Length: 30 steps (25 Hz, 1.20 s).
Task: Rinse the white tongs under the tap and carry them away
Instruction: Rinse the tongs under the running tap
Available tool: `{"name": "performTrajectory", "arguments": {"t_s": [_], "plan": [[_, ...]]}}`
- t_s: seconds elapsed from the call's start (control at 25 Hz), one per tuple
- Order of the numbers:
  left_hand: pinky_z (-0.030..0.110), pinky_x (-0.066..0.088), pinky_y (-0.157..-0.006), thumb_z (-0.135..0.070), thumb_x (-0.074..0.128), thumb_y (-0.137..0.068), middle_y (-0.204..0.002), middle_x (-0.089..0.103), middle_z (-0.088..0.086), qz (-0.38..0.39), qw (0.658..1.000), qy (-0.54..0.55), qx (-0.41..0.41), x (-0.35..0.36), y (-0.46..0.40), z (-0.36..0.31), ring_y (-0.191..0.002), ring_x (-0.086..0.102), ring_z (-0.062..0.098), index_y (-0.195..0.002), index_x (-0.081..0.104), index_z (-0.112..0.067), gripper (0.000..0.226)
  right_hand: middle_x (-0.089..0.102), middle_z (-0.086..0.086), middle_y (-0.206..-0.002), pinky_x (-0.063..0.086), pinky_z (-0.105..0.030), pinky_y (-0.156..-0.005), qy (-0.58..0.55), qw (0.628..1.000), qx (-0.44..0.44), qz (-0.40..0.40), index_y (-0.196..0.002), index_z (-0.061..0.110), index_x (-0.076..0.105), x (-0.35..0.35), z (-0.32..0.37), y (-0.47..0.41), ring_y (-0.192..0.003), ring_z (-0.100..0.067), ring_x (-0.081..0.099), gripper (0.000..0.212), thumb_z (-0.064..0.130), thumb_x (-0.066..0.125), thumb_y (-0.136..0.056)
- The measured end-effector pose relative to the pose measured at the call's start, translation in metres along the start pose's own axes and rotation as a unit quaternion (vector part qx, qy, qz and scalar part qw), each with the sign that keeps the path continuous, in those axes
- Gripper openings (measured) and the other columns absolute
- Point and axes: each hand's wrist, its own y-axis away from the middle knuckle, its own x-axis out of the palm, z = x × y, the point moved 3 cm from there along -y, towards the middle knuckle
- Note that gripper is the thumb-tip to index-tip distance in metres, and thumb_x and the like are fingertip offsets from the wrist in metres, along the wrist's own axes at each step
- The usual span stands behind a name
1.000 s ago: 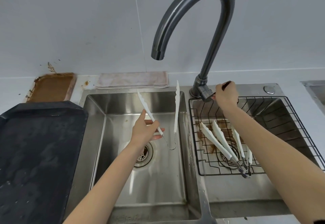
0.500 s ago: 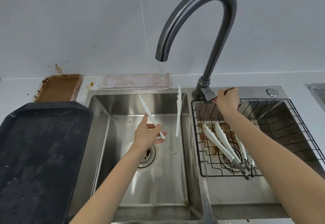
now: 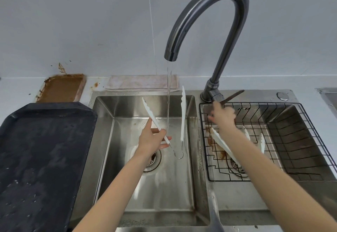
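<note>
My left hand (image 3: 151, 139) grips one arm of the white tongs (image 3: 182, 115) over the left sink basin (image 3: 105, 140). The tongs stand spread in a V, tips up, with the metal hinge loop at the bottom. A thin stream of water (image 3: 169, 93) falls from the dark curved tap (image 3: 209, 4) between the two arms. My right hand (image 3: 223, 117) hovers with fingers apart just below the tap lever (image 3: 232, 96), holding nothing.
More white tongs (image 3: 221, 143) lie in a black wire basket (image 3: 291, 122) in the right basin. A large black tray (image 3: 42, 155) fills the counter at left. Behind it sit a brown-stained tray (image 3: 62, 87) and a folded cloth (image 3: 138, 83).
Water now runs from the tap. My right hand has let go of the lever and dropped toward the basket. My left hand keeps the tongs in about the same place.
</note>
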Motion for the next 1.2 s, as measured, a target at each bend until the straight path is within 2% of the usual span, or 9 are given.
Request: {"name": "performTrajectory", "arguments": {"t_s": [0.16, 0.32, 0.4, 0.48, 0.68, 0.76, 0.92, 1.08, 1.2], "plan": [[0.024, 0.059, -0.057, -0.004, 0.050, -0.091, -0.108, 0.060, 0.016, 0.003, 0.999, -0.029, -0.015, -0.008, 0.002, 0.012, -0.075, 0.069, 0.016, -0.143, 0.029, -0.027, 0.061, 0.062, -0.011, -0.113, 0.046, -0.033, -0.095, -0.057, 0.972, 0.038, 0.224, -0.129, 0.005, 0.043, 0.056, -0.013, 0.051, -0.113, -0.026, 0.058, 0.040, 0.029, 0.039, -0.098], [0.022, 0.056, -0.049, -0.003, 0.046, -0.090, -0.097, 0.065, 0.018, 0.007, 0.997, -0.029, -0.066, -0.022, -0.001, 0.033, -0.053, 0.066, 0.004, -0.127, 0.046, -0.009, 0.038, 0.064, -0.010, -0.105, 0.049, -0.031, -0.087, -0.113, 0.937, 0.045, 0.326, -0.114, 0.008, 0.054, 0.085, -0.002, 0.057, -0.094, -0.019, 0.063, 0.027, 0.019, 0.036, -0.099], [0.033, 0.060, -0.061, -0.001, 0.044, -0.089, -0.084, 0.065, 0.011, 0.000, 0.996, -0.023, -0.088, -0.026, -0.006, 0.045, -0.053, 0.065, 0.010, -0.118, 0.051, -0.003, 0.030, 0.064, -0.007, -0.096, 0.050, -0.029, -0.083, -0.124, 0.922, 0.049, 0.364, -0.106, 0.007, 0.056, 0.094, -0.005, 0.060, -0.089, -0.017, 0.063, 0.022, 0.014, 0.037, -0.098], [0.036, 0.058, -0.068, -0.002, 0.043, -0.089, -0.079, 0.064, 0.005, 0.000, 0.994, -0.033, -0.101, -0.026, -0.010, 0.053, -0.063, 0.062, 0.016, -0.114, 0.053, -0.002, 0.027, 0.065, -0.006, -0.091, 0.050, -0.030, -0.084, -0.145, 0.916, 0.066, 0.368, -0.104, 0.002, 0.057, 0.100, -0.009, 0.060, -0.086, -0.017, 0.063, 0.022, 0.010, 0.037, -0.097], [0.018, 0.052, -0.045, -0.001, 0.039, -0.089, -0.083, 0.061, 0.005, 0.041, 0.991, -0.040, -0.123, -0.018, -0.007, 0.059, -0.056, 0.063, 0.011, -0.101, 0.052, -0.007, 0.019, 0.062, -0.005, -0.086, 0.053, -0.025, -0.065, -0.205, 0.909, 0.103, 0.349, -0.119, 0.002, 0.047, 0.104, -0.014, 0.057, -0.069, -0.013, 0.060, 0.026, 0.008, 0.042, -0.095], [0.021, 0.054, -0.046, 0.000, 0.039, -0.089, -0.084, 0.061, 0.007, 0.041, 0.991, -0.021, -0.126, -0.017, -0.005, 0.059, -0.049, 0.066, 0.008, -0.096, 0.049, -0.008, 0.014, 0.058, -0.002, -0.076, 0.051, -0.021, -0.052, -0.195, 0.915, 0.106, 0.337, -0.117, 0.009, 0.047, 0.103, -0.016, 0.054, -0.056, -0.009, 0.057, 0.024, 0.016, 0.046, -0.094], [0.028, 0.059, -0.053, -0.002, 0.038, -0.093, -0.085, 0.059, 0.009, 0.031, 0.989, 0.034, -0.143, -0.017, -0.001, 0.059, -0.066, 0.069, 0.021, -0.093, 0.047, -0.009, 0.011, 0.051, 0.001, -0.067, 0.043, -0.021, -0.050, -0.145, 0.936, 0.080, 0.311, -0.103, 0.013, 0.047, 0.100, -0.015, 0.056, -0.050, -0.009, 0.047, 0.020, 0.031, 0.048, -0.095], [0.028, 0.058, -0.051, -0.019, 0.036, -0.100, -0.083, 0.061, 0.010, 0.019, 0.983, 0.075, -0.167, -0.016, 0.003, 0.056, -0.065, 0.067, 0.021, -0.097, 0.046, -0.005, 0.017, 0.047, 0.003, -0.060, 0.040, -0.018, -0.045, -0.074, 0.958, 0.068, 0.270, -0.093, 0.017, 0.051, 0.100, -0.016, 0.061, -0.039, -0.006, 0.042, 0.029, 0.045, 0.048, -0.091], [0.031, 0.057, -0.066, -0.026, 0.037, -0.099, -0.082, 0.063, 0.008, -0.026, 0.984, 0.119, -0.131, -0.024, 0.000, 0.049, -0.068, 0.067, 0.017, -0.094, 0.051, -0.006, 0.025, 0.044, 0.004, -0.052, 0.036, -0.015, -0.037, -0.109, 0.954, 0.102, 0.258, -0.083, 0.018, 0.054, 0.100, -0.010, 0.062, -0.031, -0.004, 0.038, 0.033, 0.047, 0.043, -0.093]]}}
